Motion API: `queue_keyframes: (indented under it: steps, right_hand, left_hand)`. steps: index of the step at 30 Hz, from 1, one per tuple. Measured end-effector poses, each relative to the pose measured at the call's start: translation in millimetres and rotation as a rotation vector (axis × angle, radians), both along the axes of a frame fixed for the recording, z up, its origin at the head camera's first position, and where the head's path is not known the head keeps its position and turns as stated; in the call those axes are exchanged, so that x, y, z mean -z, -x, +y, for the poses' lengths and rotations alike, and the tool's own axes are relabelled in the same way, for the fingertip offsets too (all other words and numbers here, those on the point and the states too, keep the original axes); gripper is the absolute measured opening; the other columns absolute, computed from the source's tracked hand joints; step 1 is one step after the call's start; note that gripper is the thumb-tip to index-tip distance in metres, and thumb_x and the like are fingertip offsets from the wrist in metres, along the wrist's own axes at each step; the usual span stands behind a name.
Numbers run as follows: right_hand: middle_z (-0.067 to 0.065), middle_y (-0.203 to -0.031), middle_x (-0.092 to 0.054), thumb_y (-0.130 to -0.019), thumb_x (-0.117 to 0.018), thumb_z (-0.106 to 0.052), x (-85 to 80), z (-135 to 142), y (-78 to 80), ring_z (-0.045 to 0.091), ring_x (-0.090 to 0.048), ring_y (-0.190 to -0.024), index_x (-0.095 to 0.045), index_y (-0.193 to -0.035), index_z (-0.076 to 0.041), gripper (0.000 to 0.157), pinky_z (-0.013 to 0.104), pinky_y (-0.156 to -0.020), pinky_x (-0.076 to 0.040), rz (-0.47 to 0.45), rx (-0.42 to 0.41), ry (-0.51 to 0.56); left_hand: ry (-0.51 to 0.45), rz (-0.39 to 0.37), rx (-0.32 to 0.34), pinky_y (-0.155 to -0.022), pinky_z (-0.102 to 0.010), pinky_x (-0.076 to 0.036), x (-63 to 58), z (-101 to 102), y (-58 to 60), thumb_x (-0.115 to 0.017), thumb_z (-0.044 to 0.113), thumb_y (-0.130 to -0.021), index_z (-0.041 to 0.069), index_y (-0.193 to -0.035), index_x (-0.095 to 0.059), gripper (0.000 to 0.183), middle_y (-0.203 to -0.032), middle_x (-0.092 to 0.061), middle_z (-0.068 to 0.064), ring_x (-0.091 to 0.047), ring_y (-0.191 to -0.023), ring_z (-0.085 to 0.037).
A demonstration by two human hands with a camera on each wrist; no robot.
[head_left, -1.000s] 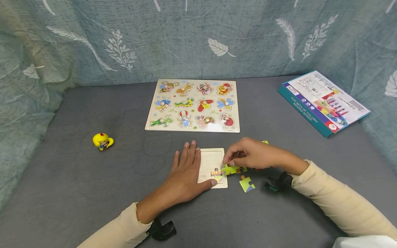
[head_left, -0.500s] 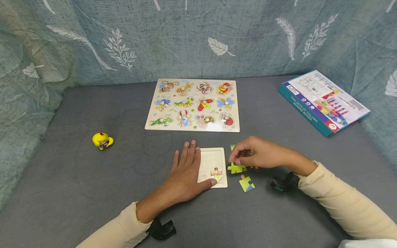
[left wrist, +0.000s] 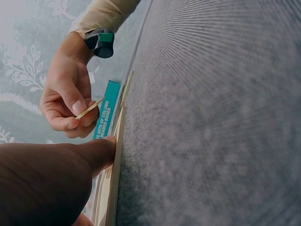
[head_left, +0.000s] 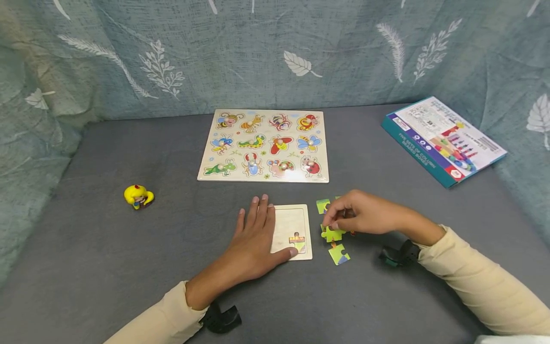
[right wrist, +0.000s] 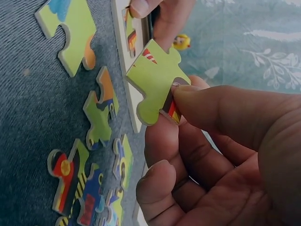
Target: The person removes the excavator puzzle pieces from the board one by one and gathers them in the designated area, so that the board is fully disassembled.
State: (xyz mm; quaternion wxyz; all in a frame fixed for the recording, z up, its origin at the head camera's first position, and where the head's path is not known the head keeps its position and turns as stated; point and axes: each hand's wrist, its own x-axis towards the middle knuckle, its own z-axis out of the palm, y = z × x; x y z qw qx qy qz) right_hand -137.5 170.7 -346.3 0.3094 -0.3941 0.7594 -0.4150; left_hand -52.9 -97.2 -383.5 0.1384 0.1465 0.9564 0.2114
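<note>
My left hand (head_left: 253, 243) lies on the left side of a small wooden puzzle tray (head_left: 285, 220), fingers straight and thumb resting at its lower edge. One jigsaw piece (head_left: 299, 244) sits in the tray's lower right corner, beside that thumb. Just right of the tray, my right hand (head_left: 365, 212) pinches a green jigsaw piece (right wrist: 153, 73) between thumb and fingers. This piece has red-and-white stripes and a dark part under the thumb; the left wrist view shows it raised off the table. A loose green piece (head_left: 339, 254) with a blue corner lies below it.
Several more jigsaw pieces (right wrist: 70, 179) lie on the cloth beneath the right hand, partly hidden in the head view. Behind stands an insect peg puzzle board (head_left: 263, 145). A teal box (head_left: 442, 141) lies at the back right, and a yellow-haired figurine (head_left: 138, 197) at the left.
My right hand has drawn back to the right from the tray's edge, carrying the green jigsaw piece, uncovering another piece behind it. The left hand stays on the tray.
</note>
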Motion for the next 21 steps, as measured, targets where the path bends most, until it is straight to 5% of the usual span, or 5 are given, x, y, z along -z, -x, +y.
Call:
queue_keyframes:
  steps: [21]
  right_hand:
    - [-0.006, -0.087, -0.065, -0.093, -0.062, 0.001, -0.8, 22.8, -3.2, 0.011, -0.056, -0.074, -0.073, -0.098, -0.009, 0.015, 0.026, -0.064, -0.048, 0.075, -0.018, -0.058]
  left_hand:
    - [0.001, -0.017, 0.002, -0.113, -0.052, 0.007, -0.4, -1.1, 0.1, -0.062, 0.059, -0.087, -0.004, -0.154, -0.012, 0.104, -0.161, 0.005, -0.018, 0.014, -0.146, -0.029]
